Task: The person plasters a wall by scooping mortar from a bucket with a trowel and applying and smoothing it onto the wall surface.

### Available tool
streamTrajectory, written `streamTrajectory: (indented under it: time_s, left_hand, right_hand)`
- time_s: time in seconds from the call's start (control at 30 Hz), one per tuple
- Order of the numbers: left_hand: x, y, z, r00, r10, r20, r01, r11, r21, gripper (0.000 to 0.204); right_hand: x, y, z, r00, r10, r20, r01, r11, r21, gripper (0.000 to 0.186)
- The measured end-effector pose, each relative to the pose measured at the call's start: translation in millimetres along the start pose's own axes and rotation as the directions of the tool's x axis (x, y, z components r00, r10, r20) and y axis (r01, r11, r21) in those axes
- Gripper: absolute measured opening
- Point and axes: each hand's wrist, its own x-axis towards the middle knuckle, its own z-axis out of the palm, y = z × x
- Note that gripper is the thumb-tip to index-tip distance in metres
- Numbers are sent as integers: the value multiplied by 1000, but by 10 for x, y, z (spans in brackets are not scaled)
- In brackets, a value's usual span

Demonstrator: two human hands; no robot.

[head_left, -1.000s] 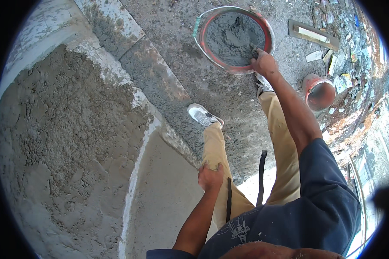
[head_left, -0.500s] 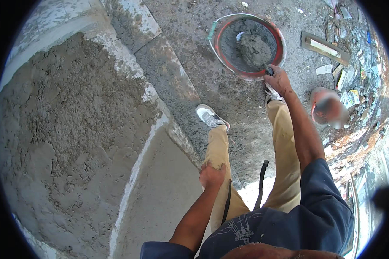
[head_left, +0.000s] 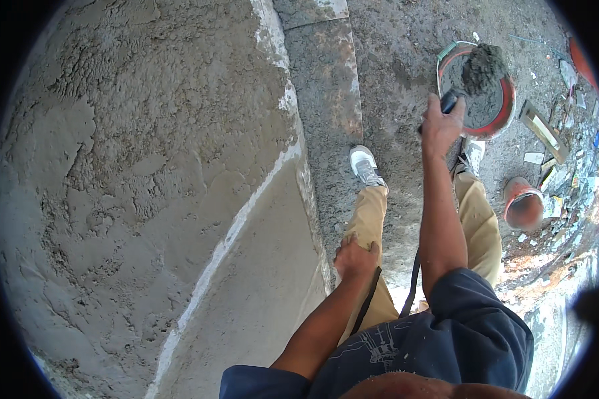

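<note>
My right hand (head_left: 442, 129) is wrapped round the black handle (head_left: 449, 102) of a trowel. A heap of wet grey mortar (head_left: 484, 68) sits on the trowel and hides its blade. It is held above a red-rimmed bucket (head_left: 508, 110) that has more mortar inside. My left hand (head_left: 357, 258) grips my left knee, fingers curled round the tan trouser leg (head_left: 369, 213). To the left stretches a large surface with rough wet mortar (head_left: 133, 146), bordered by a pale strip (head_left: 226, 243) and a smoother grey area (head_left: 263, 266).
A smaller reddish bucket (head_left: 524, 205) lies near my right foot. Beyond it are a wooden float-like board (head_left: 544, 132) and scattered rubble (head_left: 569, 183). Part of a red object (head_left: 581, 62) shows at the far right. A flat slab (head_left: 323, 80) runs along the mortared surface's edge.
My right hand has lifted the trowel with a heap of mortar up from the bucket and moved leftward relative to it. The view has swung left; my left hand stays on the knee.
</note>
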Motion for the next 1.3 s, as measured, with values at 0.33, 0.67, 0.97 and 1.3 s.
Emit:
streamTrajectory:
  time_s: [0.33, 0.67, 0.97, 1.3]
  left_hand:
    - [4, -276, 418, 980, 192, -48, -198, 963, -183, 70]
    - [-81, 77, 29, 997, 76, -1, -76, 997, 13, 73]
    - [-89, 218, 21, 995, 82, -52, -78, 995, 65, 72]
    - [-112, 301, 73, 994, 82, -68, -73, 989, 130, 71]
  right_hand:
    - [-2648, -1645, 356, 563, -529, 635, 31, 781, 624, 39]
    - [1382, 874, -1594, 851, -208, 482, 508, 555, -659, 39]
    - [1950, 1102, -1345, 792, -148, 592, 583, 473, -661, 27]
    - [1891, 1504, -1024, 858, 139, 495, 273, 692, -668, 45]
